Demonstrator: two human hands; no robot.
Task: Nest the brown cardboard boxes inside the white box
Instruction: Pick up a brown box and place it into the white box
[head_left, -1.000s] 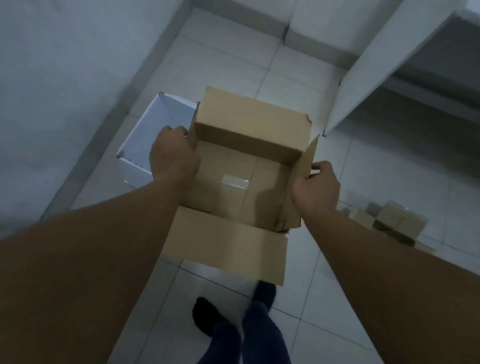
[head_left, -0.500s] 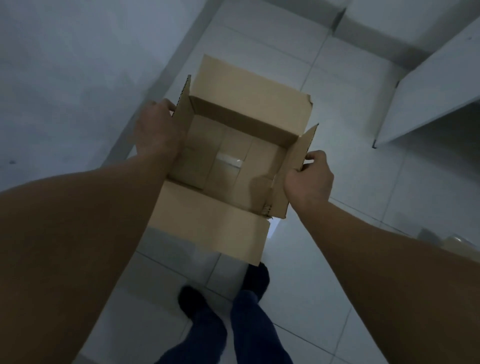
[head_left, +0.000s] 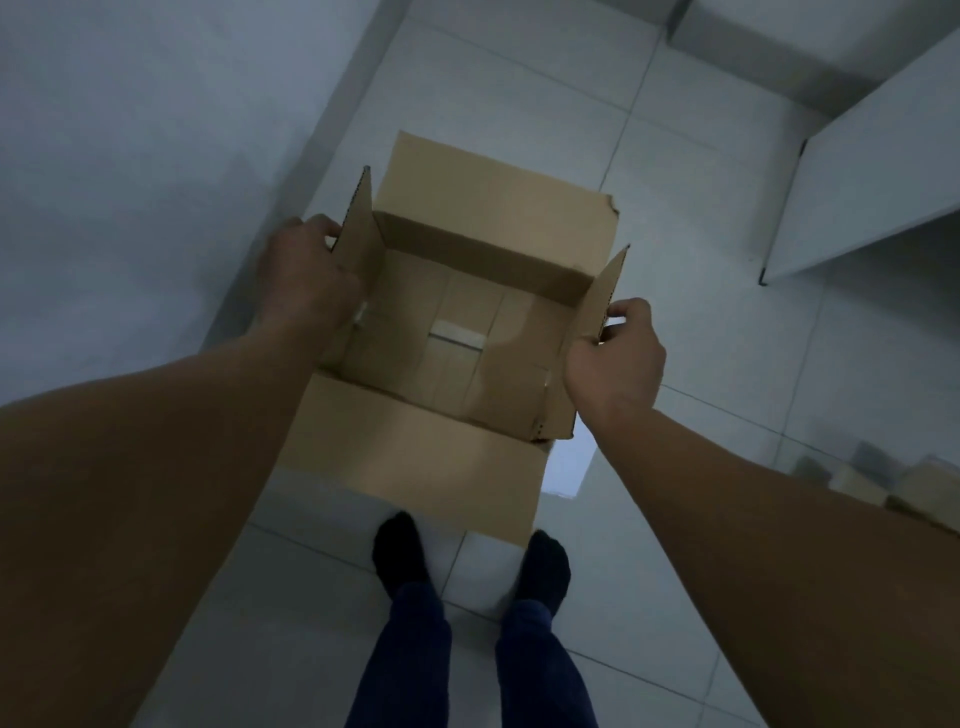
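Left hand (head_left: 306, 280): closed around the left side flap of the brown box (head_left: 467, 332).
Right hand (head_left: 615, 358): pinches the right flap.
Brown box: open, empty, held above the floor (head_left: 519, 104).
White box: only a pale corner (head_left: 566, 467) shows below.
Progress: nesting not yet done.
Left: lower it in; more brown boxes (head_left: 857, 483) wait at right.

White tiled floor (head_left: 519, 73), black socks (head_left: 400, 551)

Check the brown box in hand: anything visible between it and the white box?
Nothing visible blocks it. Left hand and right hand hold the open brown box by its side flaps. The white box shows only as a sliver under the brown box's right near corner, so its opening can't be checked.
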